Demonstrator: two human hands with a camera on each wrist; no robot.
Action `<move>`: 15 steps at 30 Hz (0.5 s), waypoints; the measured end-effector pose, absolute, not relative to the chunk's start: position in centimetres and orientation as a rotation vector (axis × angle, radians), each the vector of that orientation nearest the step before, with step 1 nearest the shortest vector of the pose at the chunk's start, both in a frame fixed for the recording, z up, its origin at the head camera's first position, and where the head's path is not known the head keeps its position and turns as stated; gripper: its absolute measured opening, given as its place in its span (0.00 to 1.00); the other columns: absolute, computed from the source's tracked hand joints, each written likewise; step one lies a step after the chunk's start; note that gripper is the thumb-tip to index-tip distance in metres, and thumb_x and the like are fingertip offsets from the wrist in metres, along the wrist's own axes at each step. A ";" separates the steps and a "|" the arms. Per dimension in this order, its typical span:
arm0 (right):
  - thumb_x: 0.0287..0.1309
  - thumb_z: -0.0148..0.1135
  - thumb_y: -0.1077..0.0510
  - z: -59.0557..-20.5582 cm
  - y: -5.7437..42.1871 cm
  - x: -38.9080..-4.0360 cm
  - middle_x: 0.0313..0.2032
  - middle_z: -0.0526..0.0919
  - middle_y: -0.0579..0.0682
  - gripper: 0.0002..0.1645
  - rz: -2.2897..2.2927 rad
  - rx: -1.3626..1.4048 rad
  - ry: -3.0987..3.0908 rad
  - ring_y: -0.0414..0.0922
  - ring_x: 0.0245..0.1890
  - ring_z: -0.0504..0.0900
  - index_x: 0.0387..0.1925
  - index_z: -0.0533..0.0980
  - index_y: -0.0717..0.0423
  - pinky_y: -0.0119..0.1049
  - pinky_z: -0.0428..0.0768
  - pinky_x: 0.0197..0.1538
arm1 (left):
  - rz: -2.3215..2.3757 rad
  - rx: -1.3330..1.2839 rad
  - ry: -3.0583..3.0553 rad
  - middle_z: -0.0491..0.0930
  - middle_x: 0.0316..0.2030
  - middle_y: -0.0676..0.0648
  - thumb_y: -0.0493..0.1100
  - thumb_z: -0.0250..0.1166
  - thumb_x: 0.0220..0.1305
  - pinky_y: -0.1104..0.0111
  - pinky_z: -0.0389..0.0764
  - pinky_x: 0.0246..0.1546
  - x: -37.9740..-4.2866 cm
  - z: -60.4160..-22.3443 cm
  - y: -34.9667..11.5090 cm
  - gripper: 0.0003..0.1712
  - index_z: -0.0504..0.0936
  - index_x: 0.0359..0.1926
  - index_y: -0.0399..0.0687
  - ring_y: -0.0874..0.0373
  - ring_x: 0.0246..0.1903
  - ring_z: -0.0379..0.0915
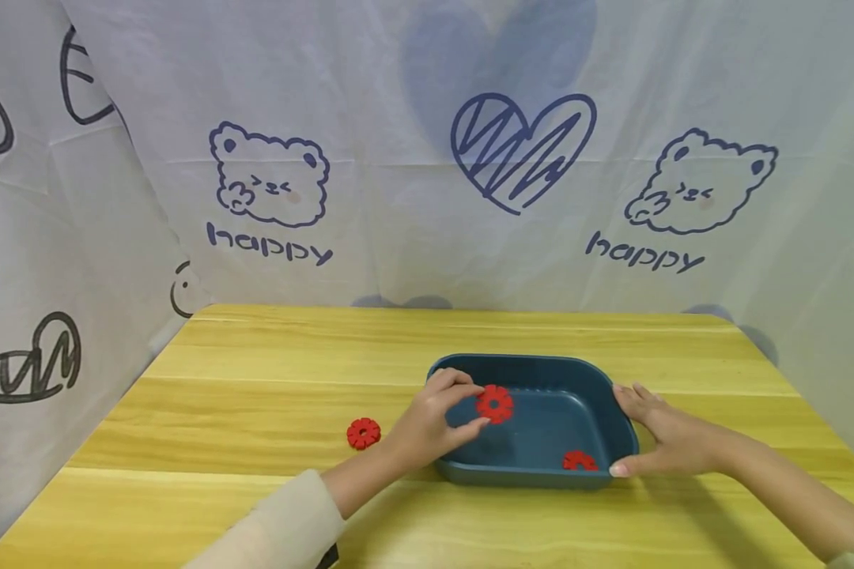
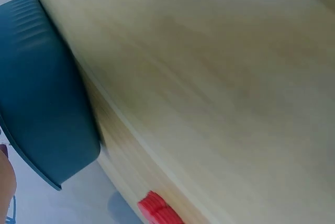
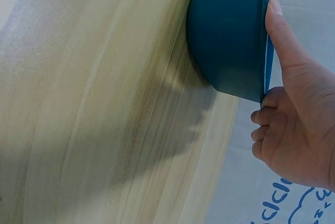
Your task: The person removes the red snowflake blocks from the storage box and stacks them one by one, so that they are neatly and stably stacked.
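My left hand reaches over the left side of a dark blue-green plastic basin. Its thumb and index finger pinch the edge of a red notched flower-shaped disc above the basin floor. Another red notched disc lies inside, by the front right corner, partly hidden by the rim. Outside, left of the basin, a third red disc rests on the table. At the basin's right end, my right hand holds the rim; in the right wrist view its thumb lies along the rim, with the other fingers curled at the outside.
The wood-grain table runs back to a white cloth printed with bears and hearts. More printed cloth hangs at the left. A small black object shows beside the left sleeve at the bottom edge.
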State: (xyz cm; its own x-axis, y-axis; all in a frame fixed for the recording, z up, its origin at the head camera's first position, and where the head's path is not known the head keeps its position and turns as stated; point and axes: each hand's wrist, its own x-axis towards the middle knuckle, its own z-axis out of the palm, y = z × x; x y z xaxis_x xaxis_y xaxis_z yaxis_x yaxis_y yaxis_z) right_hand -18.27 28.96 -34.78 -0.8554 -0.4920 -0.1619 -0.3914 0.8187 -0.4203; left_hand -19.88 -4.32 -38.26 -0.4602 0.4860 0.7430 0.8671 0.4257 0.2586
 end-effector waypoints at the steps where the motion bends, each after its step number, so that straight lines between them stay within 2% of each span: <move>1: 0.43 0.68 0.38 -34.8 29.0 -18.3 0.67 0.46 0.75 0.66 -0.550 -0.679 2.740 0.77 0.64 0.41 0.67 0.46 0.76 0.74 0.49 0.57 | -0.861 -1.138 -2.103 0.75 0.37 0.46 0.39 0.74 0.45 0.75 0.77 0.40 -19.9 -38.3 -4.5 0.19 0.83 0.39 0.36 0.57 0.38 0.70; 15: 0.43 0.68 0.37 -34.8 28.9 -18.3 0.67 0.46 0.75 0.66 -0.544 -0.670 2.739 0.77 0.64 0.41 0.67 0.46 0.76 0.74 0.49 0.57 | -0.847 -1.130 -2.106 0.75 0.38 0.45 0.37 0.74 0.44 0.78 0.76 0.37 -19.3 -38.4 -6.9 0.19 0.82 0.40 0.34 0.57 0.38 0.70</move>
